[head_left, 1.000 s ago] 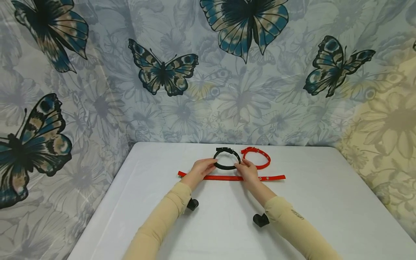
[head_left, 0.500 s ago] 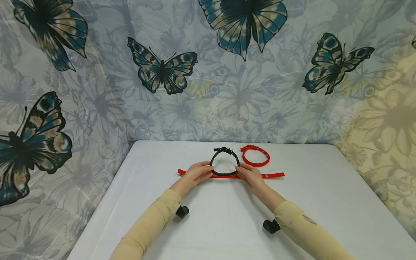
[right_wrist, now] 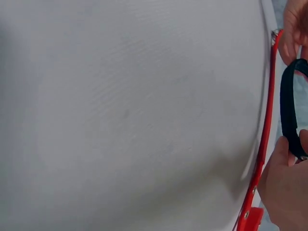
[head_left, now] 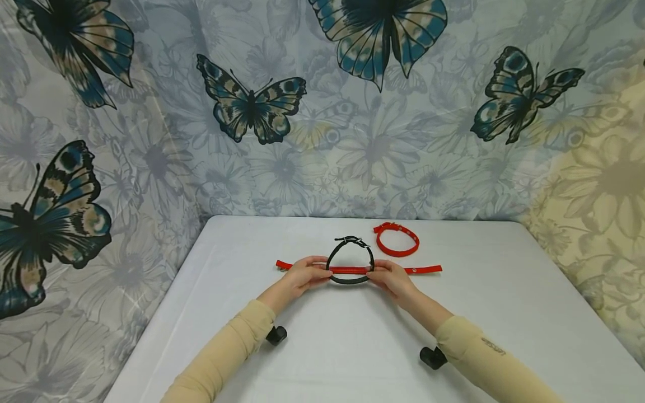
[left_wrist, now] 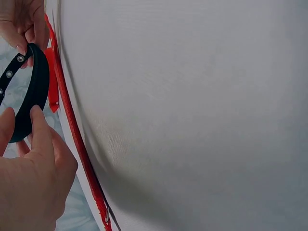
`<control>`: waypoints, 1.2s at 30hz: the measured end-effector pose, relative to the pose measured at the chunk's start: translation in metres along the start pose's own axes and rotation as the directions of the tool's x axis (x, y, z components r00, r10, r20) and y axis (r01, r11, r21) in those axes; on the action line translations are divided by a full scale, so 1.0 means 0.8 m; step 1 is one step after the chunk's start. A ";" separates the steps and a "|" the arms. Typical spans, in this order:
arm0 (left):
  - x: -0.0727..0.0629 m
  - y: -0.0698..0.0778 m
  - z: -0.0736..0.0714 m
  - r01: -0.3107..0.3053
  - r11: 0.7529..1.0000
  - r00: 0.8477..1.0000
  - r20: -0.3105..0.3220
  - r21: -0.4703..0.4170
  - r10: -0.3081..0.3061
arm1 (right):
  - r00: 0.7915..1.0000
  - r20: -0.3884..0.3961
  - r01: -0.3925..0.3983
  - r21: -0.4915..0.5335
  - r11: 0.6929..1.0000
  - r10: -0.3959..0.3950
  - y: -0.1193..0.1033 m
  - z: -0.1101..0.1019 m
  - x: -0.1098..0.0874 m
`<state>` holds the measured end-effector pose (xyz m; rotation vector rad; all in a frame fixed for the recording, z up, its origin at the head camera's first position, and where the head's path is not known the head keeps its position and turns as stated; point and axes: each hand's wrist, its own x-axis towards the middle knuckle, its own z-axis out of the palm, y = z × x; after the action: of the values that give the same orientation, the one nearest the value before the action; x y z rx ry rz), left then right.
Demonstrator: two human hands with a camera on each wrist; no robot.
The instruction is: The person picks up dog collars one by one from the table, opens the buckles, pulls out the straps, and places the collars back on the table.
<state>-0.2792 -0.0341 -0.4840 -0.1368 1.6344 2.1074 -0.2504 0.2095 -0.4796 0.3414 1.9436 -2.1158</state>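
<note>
A black collar (head_left: 349, 281), fastened into a loop, is held up between both hands, its buckle on the far side. My left hand (head_left: 298, 279) pinches its left side between thumb and fingers, and my right hand (head_left: 399, 282) pinches the right side. In the left wrist view the wide black band (left_wrist: 41, 79) shows eyeleted holes along its thinner end. Directly behind the loop, a red collar (head_left: 425, 270) lies stretched out flat, partly covered by both hands. Farther back, a second red collar (head_left: 398, 253) is buckled into a ring on the table.
The white table (head_left: 353, 347) spreads out in front of the hands and to both sides. A cloth (head_left: 373, 151) printed with butterflies and flowers hangs along its back edge. Black wrist cameras (head_left: 276, 335) stick out below the sleeves.
Both hands have drawn the black collar toward the person, from beside the red ring to in front of the stretched red collar. The loop now stands more upright. The red collars have not moved.
</note>
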 end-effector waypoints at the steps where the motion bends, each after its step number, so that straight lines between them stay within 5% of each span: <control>1: -0.002 -0.001 0.000 0.001 1.000 1.000 0.001 0.005 -0.001 | 1.000 0.010 0.006 -0.005 1.000 -0.006 0.002 -0.001 -0.002; 11: -0.025 -0.011 -0.003 0.008 0.993 0.999 0.043 0.119 -0.013 | 0.996 0.083 0.031 -0.112 0.993 -0.021 0.012 -0.007 -0.022; 17: -0.041 -0.012 -0.004 -0.042 0.957 0.996 0.084 0.287 0.019 | 0.990 0.138 0.064 -0.198 0.978 -0.037 0.015 -0.011 -0.036; 21: -0.050 -0.012 -0.003 -0.140 0.890 0.987 0.129 0.433 0.093 | 0.987 0.153 0.093 -0.245 0.965 -0.057 0.017 -0.011 -0.044; 30: -0.065 -0.018 -0.003 -0.294 0.681 0.956 0.203 0.671 0.213 | 0.987 0.158 0.085 -0.278 0.957 -0.042 0.026 -0.010 -0.057; 36: -0.073 -0.019 -0.001 -0.320 0.623 0.947 0.220 0.713 0.234 | 0.983 0.175 0.112 -0.291 0.950 -0.062 0.034 -0.011 -0.060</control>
<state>-0.2210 -0.0495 -0.4771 0.5259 2.4278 1.4053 -0.1956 0.2175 -0.4899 0.0206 2.1710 -1.7925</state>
